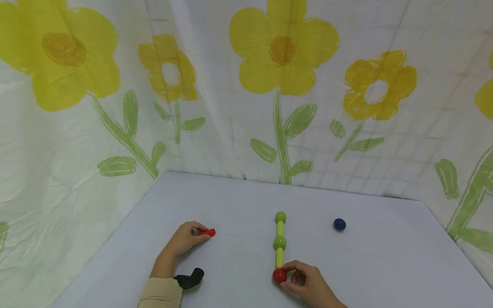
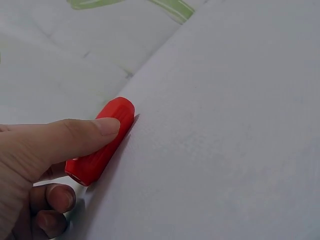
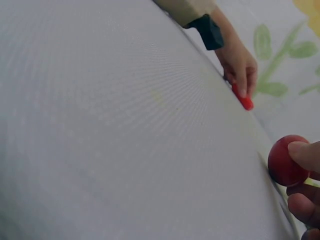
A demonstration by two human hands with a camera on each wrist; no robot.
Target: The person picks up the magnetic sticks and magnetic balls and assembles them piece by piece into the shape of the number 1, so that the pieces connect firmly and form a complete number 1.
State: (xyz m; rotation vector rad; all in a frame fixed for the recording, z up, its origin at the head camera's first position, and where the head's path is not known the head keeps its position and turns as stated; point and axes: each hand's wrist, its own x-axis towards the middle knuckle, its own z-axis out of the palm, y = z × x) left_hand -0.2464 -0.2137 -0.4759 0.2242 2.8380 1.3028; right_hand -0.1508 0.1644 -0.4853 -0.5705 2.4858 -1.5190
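In the left wrist view a short red rod (image 2: 112, 111) is pinched between the thumb and fingers of my left hand (image 1: 186, 237), low over the white table. My right hand (image 1: 308, 280) holds a dark red ball (image 1: 279, 276) between thumb and index finger. That ball sits at the near end of a straight chain: a yellow-green rod (image 1: 280, 257), a green ball (image 1: 280, 243), another yellow-green rod (image 1: 280, 228) and a green ball (image 1: 280, 217) at the far end. The right wrist view shows the red ball (image 3: 288, 161) under the right thumb.
A dark blue ball (image 1: 340, 224) lies on the white table (image 1: 385, 256), to the right of the chain. Behind the table hangs a white curtain (image 1: 215, 141) with yellow flowers. A black wrist camera (image 1: 190, 279) sticks out from the left sleeve (image 1: 159, 293).
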